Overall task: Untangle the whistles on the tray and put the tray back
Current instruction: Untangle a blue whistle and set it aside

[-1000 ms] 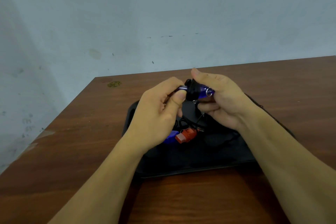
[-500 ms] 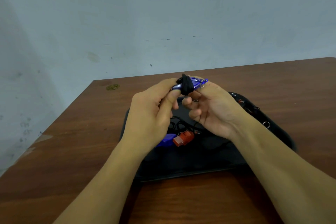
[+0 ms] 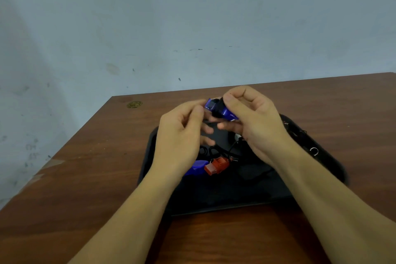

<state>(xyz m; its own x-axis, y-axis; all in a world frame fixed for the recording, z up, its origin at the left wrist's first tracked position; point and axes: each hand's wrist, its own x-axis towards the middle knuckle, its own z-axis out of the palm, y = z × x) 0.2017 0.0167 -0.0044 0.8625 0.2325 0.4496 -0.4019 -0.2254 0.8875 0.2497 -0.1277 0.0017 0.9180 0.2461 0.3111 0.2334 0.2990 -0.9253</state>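
Observation:
A black tray (image 3: 225, 195) lies on the brown table. Above it my right hand (image 3: 255, 122) grips a blue whistle (image 3: 222, 110) with black cord wound around its middle. My left hand (image 3: 182, 135) is beside it, thumb and forefinger pinching at the whistle's left end. On the tray lie a red whistle (image 3: 216, 166) and a second blue whistle (image 3: 196, 167), partly hidden by my left wrist, with black cords (image 3: 216, 152) looped around them. A cord hangs from my right hand down to the tray.
A metal ring (image 3: 314, 151) and dark cord lie at the tray's right rim. A small brass-coloured disc (image 3: 134, 104) sits at the table's far left corner. A pale wall stands behind the table, whose left edge runs diagonally.
The blue whistle has turned in my hands and now sits lower in my right hand's grip, its mouth end pointing left. My right hand has closed over it.

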